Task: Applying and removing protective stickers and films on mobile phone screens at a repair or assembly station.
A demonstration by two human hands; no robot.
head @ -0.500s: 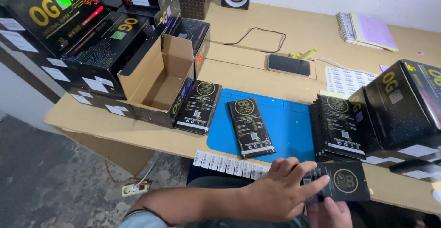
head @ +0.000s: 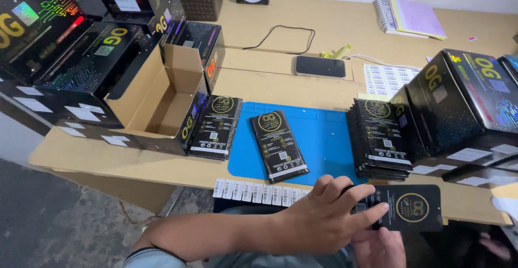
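Two hands working one black packet at the near edge

Both of my hands are meeting over a flat black packet (head: 413, 208) with a gold ring mark, just past the near right corner of the blue mat (head: 324, 138). My left hand (head: 324, 219) is reaching across from the left, fingers stretched flat and pressing on the packet's left end. My right hand (head: 380, 249) is coming up from below, under the packet's near edge; most of it is hidden, so I cannot tell how firmly it is gripping. The packet is hanging over the edge of the tabletop (head: 259, 79), nearer to me than the mat.

On the mat itself, one matching packet (head: 278, 145) is lying flat and slightly turned. Another packet (head: 216, 126) is lying just left of the mat, touching an open cardboard box (head: 162, 98). A stack of packets (head: 377, 138) is sitting on the mat's right end, against large black boxes (head: 464, 106). A strip of barcode labels (head: 259, 192) is lying along the tabletop edge, just in front of the mat. Beyond the mat, a dark phone (head: 320, 66) is lying flat, with a sheet of labels (head: 386, 79) to its right.
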